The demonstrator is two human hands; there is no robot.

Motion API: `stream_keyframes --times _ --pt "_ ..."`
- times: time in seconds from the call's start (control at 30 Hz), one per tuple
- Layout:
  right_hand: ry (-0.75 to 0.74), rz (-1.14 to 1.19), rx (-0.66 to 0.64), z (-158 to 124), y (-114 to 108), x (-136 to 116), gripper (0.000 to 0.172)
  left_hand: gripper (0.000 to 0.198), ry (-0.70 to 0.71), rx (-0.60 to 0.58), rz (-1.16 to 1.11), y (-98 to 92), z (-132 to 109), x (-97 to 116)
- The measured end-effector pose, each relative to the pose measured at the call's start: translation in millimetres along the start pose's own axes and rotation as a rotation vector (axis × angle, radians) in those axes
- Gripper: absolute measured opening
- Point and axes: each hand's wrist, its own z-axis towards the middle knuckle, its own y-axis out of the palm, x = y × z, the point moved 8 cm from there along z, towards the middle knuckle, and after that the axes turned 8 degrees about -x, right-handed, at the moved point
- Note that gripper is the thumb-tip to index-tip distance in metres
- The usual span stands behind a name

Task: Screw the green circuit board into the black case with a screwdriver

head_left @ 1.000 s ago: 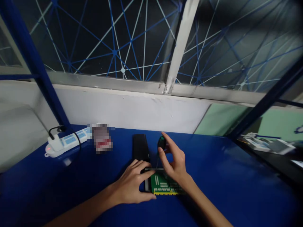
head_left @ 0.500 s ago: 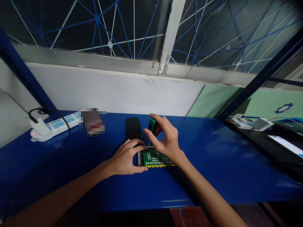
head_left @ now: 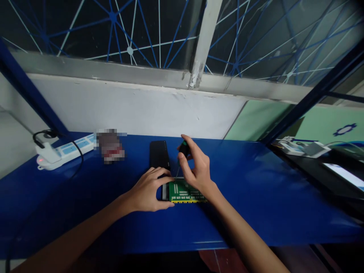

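A green circuit board [head_left: 184,191] with a yellow front edge lies on the blue table. My left hand [head_left: 148,189] grips its left end, thumb at the front corner and fingers at the back, where a grey-and-black part [head_left: 165,192] shows beneath it. In my right hand [head_left: 196,163] is a screwdriver [head_left: 184,149] with a dark and green handle, tilted, its thin shaft reaching down to the board's back left area. The exact spot of the tip is too small to make out. Behind my left hand lies a long black cover-like piece [head_left: 159,153].
A white power strip [head_left: 68,151] with a plugged-in adapter and black cable lies at the left back. Beside it is a pixelated item [head_left: 110,146]. At the right, a black surface holds white devices [head_left: 308,148] and a lit phone-like screen [head_left: 345,176].
My right thumb and fingers have closed in around the screwdriver handle, and the screwdriver leans more to the right. My left hand keeps its hold on the board.
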Motion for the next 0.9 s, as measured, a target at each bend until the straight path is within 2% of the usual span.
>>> stream_keyframes --times 0.17,0.3,0.37,0.5,0.67,0.73,0.8,0.9 --pt "-0.009 -0.09 0.085 -3.8 -5.4 -0.7 0.046 0.058 0.028 0.024 0.023 -2.5 -0.4 2.3" --pt "-0.056 -0.143 0.051 -0.5 -9.2 -5.3 0.04 0.061 0.056 0.102 0.034 -6.4 -1.4 5.1" --pt "-0.085 -0.116 0.03 3.3 -10.6 -5.5 0.037 0.055 0.064 0.148 0.03 -8.4 -0.9 6.1" --pt "-0.154 -0.126 -0.009 13.0 -9.2 -6.3 0.036 0.028 0.115 0.309 0.039 -20.4 4.8 11.1" --pt "-0.21 -0.145 0.059 12.5 -15.4 -13.0 0.035 0.02 0.16 0.496 0.052 -33.9 20.9 14.3" --pt "-0.232 -0.15 0.026 7.5 -14.7 -17.9 0.041 0.016 0.183 0.547 0.05 -33.7 23.3 15.7" --pt "-0.233 -0.14 0.012 2.3 -16.0 -21.1 0.046 0.015 0.173 0.566 0.025 -30.4 22.4 14.3" --pt "-0.238 -0.16 -0.007 -2.8 -16.1 -24.7 0.052 0.013 0.137 0.522 -0.023 -22.0 18.7 10.5"
